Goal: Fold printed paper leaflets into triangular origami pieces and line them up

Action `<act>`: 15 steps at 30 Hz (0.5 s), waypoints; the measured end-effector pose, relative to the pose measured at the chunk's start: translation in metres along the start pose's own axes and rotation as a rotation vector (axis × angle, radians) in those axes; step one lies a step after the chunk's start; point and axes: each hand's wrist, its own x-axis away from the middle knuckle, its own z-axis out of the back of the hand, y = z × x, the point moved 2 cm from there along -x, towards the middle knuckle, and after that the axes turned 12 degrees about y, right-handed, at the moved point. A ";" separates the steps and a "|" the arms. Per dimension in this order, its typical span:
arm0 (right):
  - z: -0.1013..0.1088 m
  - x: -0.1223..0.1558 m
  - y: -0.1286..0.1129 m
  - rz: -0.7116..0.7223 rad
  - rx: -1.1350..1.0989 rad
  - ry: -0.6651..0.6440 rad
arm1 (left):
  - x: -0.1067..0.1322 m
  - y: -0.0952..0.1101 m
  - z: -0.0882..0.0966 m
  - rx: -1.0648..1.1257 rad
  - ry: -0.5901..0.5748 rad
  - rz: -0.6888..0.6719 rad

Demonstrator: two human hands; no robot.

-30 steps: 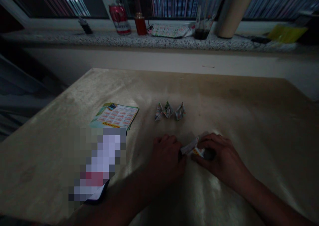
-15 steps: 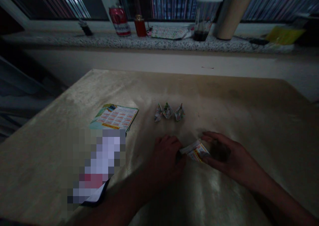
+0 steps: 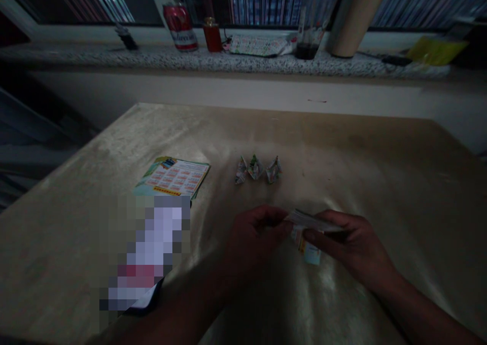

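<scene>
A partly folded sheet of printed paper (image 3: 312, 254) is held between my two hands, over the near middle of the table. My left hand (image 3: 256, 238) pinches its left end between thumb and fingers. On the right side, my right hand (image 3: 348, 236) grips it with the thumb in front and the fingers behind. A pale flap runs along the top, and a coloured printed part hangs below. Beyond the hands stand three small folded paper shapes (image 3: 273, 170) with pointed tips, in a row.
Left of them lies a stack of printed sheets (image 3: 177, 176). Nearer is a phone (image 3: 152, 264), its screen blurred out. The granite sill (image 3: 152, 61) behind the table (image 3: 365, 152) holds a red can (image 3: 180, 28), an orange-red bottle (image 3: 212, 36), a cup of dark liquid (image 3: 307, 43) and a cardboard tube (image 3: 353, 20).
The paper has been lifted and turned, so its pale flap now faces up along the top. Both hands have come closer together around it. The camera view has shifted slightly.
</scene>
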 end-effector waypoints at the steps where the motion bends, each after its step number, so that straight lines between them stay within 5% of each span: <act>1: 0.000 0.000 0.000 0.011 0.003 0.013 | 0.001 -0.001 -0.001 0.043 -0.004 0.033; 6: -0.001 0.000 -0.002 0.030 0.042 0.031 | 0.004 -0.005 -0.008 0.169 -0.076 0.160; 15: -0.003 0.002 0.000 0.055 0.131 -0.006 | 0.004 -0.010 -0.010 0.140 -0.004 0.190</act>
